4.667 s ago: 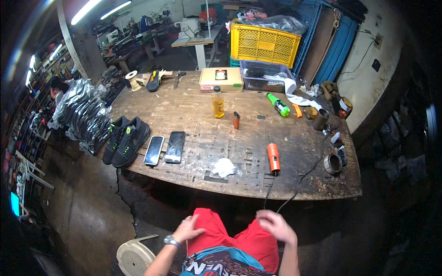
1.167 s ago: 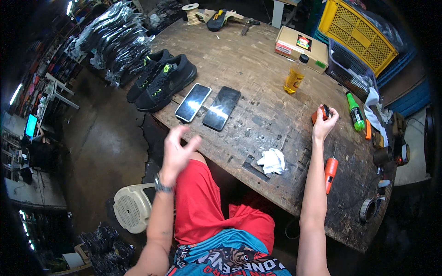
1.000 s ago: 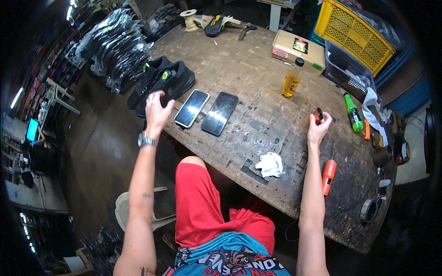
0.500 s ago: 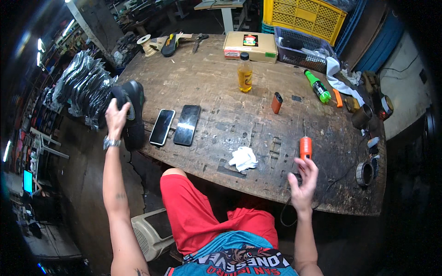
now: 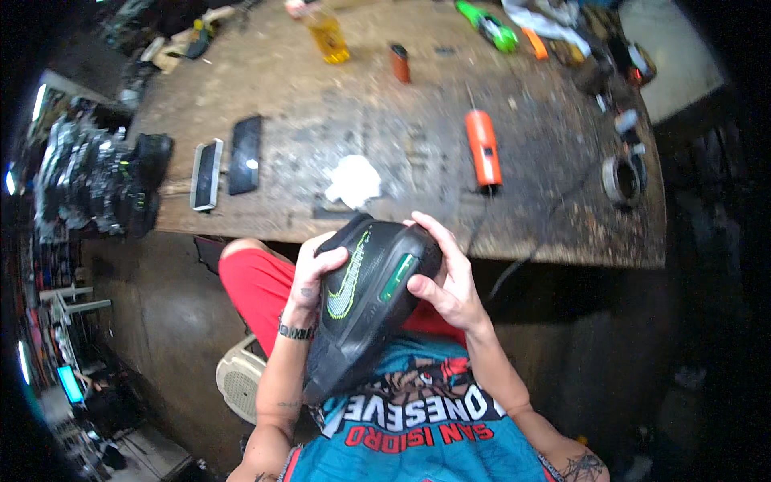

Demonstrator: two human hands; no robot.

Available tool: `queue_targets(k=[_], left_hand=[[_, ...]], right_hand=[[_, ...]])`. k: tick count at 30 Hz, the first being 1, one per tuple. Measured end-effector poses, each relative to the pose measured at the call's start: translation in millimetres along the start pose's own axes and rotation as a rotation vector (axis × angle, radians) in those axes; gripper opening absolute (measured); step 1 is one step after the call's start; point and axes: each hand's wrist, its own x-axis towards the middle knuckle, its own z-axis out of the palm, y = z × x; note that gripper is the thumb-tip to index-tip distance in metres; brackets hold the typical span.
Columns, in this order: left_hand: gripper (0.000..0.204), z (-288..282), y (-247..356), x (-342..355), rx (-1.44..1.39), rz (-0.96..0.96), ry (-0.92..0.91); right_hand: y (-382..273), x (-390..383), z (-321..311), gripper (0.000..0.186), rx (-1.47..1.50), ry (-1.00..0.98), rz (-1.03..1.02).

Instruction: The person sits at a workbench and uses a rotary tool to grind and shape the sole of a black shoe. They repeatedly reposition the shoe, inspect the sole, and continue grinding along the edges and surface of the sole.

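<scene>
A black shoe (image 5: 361,329) with a lime-green logo and a green window in its thick sole is tilted on its side above my lap. My left hand (image 5: 312,269) is closed round its upper, the thumb lying on the black surface. From the other side my right hand (image 5: 450,281) grips the sole, thumb beside the green window and fingers over the end nearest the table. Beyond the shoe, a crumpled white cloth or tissue (image 5: 354,181) lies near the table edge. An orange tool (image 5: 482,149) with a cord and thin metal tip rests farther right.
Two phones (image 5: 245,157) lie on the wooden table (image 5: 321,104) at left. Toward the back are a yellow drink bottle (image 5: 325,36), a small orange-brown upright object (image 5: 400,64) and a green bottle (image 5: 490,28). A ring (image 5: 620,178) sits at right, plastic-wrapped items (image 5: 80,173) at far left.
The shoe has come from the table's left corner to above my lap, carried by my left hand. My right hand has left the orange tool's side and taken hold of the shoe. The view has tilted down.
</scene>
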Motion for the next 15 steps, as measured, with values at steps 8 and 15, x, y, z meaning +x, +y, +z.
queue_targets(k=[8, 15], left_hand=[[0.021, -2.5, -40.3, 8.8, 0.203, -0.088, 0.001], [0.029, 4.2, -37.3, 12.8, 0.213, -0.075, 0.009]], right_hand=[[31.1, -40.4, -24.5, 0.082, 0.104, 0.122, 0.193], [27.2, -39.9, -23.0, 0.081, 0.047, 0.155, 0.224]])
